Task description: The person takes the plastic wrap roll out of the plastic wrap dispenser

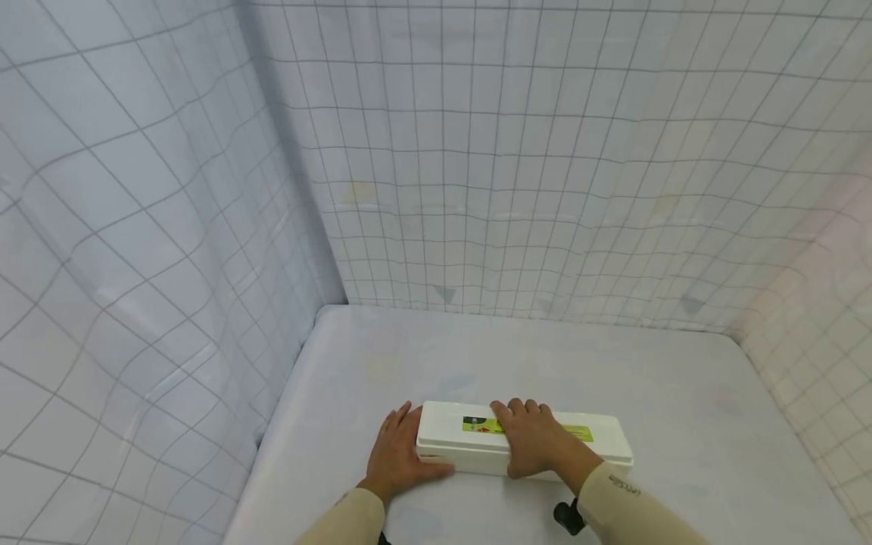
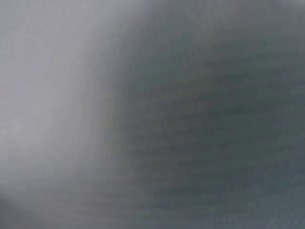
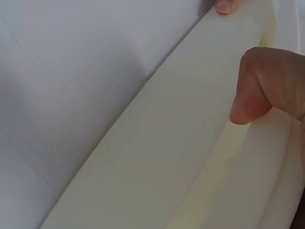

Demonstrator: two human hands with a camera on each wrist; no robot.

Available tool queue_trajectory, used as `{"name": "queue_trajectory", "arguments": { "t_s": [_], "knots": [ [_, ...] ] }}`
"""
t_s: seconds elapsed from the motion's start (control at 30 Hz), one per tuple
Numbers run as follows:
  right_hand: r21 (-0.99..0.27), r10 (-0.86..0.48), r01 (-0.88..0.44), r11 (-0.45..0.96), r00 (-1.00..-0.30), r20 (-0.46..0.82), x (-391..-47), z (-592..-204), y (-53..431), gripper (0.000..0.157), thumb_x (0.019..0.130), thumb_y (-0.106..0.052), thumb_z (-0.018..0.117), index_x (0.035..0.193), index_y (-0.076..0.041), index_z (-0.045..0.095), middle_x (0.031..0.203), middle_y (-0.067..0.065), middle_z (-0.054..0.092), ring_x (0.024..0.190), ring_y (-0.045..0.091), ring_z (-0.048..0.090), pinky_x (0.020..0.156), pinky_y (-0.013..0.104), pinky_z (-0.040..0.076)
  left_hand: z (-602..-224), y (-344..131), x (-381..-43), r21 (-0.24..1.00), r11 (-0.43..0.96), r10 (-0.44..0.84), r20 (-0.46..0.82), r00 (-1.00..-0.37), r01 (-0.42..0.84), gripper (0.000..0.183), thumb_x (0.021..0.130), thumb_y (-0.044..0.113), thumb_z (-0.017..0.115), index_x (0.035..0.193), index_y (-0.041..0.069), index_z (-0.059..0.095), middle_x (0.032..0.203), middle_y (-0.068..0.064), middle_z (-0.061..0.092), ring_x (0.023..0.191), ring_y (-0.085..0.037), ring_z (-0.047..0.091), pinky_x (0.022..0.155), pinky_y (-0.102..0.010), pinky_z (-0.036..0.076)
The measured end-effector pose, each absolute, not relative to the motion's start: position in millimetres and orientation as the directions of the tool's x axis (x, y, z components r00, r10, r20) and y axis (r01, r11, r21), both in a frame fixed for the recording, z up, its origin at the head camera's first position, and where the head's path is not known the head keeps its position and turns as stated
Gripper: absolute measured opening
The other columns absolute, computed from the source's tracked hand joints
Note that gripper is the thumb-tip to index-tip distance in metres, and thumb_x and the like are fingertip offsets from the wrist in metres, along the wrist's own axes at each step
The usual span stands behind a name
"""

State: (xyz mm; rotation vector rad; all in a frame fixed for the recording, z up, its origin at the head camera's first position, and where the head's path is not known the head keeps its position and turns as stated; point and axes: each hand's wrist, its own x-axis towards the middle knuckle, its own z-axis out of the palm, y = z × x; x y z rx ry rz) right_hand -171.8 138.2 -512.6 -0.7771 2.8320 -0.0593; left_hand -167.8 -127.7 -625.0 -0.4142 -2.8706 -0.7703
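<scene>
Back wall (image 1: 463, 151): white sheeting with thin dark grid lines, slightly wavy, a few faint yellowish and grey patches showing.
Left wall (image 1: 129, 250): the same gridded sheeting, rumpled and shiny, cool bluish white.
Right wall (image 1: 824, 356): gridded too, warmer in tone, with a pinkish tint toward the edge.
Table (image 1: 545, 356): pale, smooth top with rounded far corners, set between the three walls.
Light: soft and diffuse, with small glints on the left sheeting.
</scene>
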Motion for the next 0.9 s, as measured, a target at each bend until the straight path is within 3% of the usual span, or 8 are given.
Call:
{"name": "queue_trajectory", "arguments": {
  "t_s": [0.27, 0.53, 0.9],
  "knots": [
    [-0.125, -0.52, -0.505, 0.854, -0.834, -0.185, -174, -508, 142, 0.1, 0.054, -0.036, 0.076, 0.141, -0.012, 0.033, 0.118, 0.009, 0.049, 0.103, 0.03, 0.048, 0.088, 0.051, 0.041, -627, -129, -169, 0.46, 0.822, 0.245, 0.246, -0.938, 0.335, 0.106, 0.049, 0.085, 0.06, 0.137, 0.031, 0.037, 0.135, 0.014, 0.044, 0.133, -0.023, 0.027, 0.11, -0.046, 0.016],
    [-0.154, -0.569, -0.549, 0.821, -0.807, -0.156, -177, -506, 151, 0.096, 0.059, -0.036, 0.069, 0.144, -0.014, 0.032, 0.119, 0.005, 0.05, 0.098, 0.024, 0.05, 0.08, 0.046, 0.045, -627, -129, -167, 0.459, 0.821, 0.257, 0.236, -0.937, 0.341, 0.107, 0.05, 0.084, 0.061, 0.138, 0.029, 0.037, 0.135, 0.012, 0.045, 0.134, -0.023, 0.026, 0.11, -0.046, 0.016],
    [-0.091, -0.567, -0.561, 0.823, -0.82, -0.077, -178, -512, 152, 0.098, 0.065, -0.05, 0.068, 0.146, -0.015, 0.027, 0.121, 0.006, 0.05, 0.102, 0.026, 0.05, 0.085, 0.046, 0.045, -627, -130, -168, 0.438, 0.839, 0.24, 0.235, -0.942, 0.323, 0.108, 0.048, 0.085, 0.06, 0.138, 0.03, 0.037, 0.135, 0.014, 0.045, 0.133, -0.021, 0.027, 0.11, -0.043, 0.017]
  ]
}}
